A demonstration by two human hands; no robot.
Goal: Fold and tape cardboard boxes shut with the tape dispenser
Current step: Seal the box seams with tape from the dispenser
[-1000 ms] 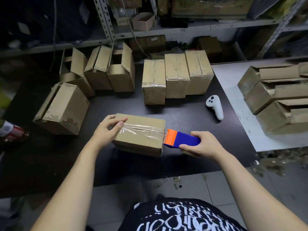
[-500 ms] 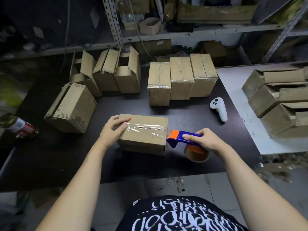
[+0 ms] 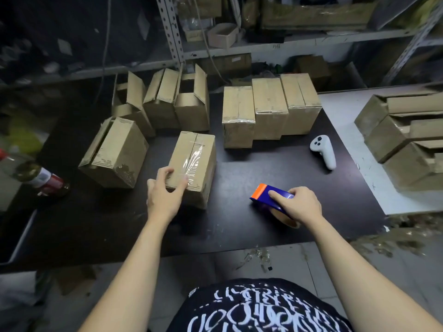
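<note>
Taped box [image 3: 194, 161] stands on the dark table [image 3: 239, 231], its near end gripped by the left hand [image 3: 165, 197] with thumb and curled fingers. The right hand [image 3: 298, 207] is closed round the tape dispenser [image 3: 266, 195], low over the table and well apart from the box. Risk: the tape lies wrinkled along the seam and may lift, and a one-ended grip could let the box twist; the roll is mostly hidden under the right hand.

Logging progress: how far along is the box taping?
Done: three sealed boxes stand in the back row, and the front box, gripped by the left hand, has tape along its seam. In hand: the right hand holds the tape dispenser, off that box. Left: open boxes at back left and on the right.
</note>
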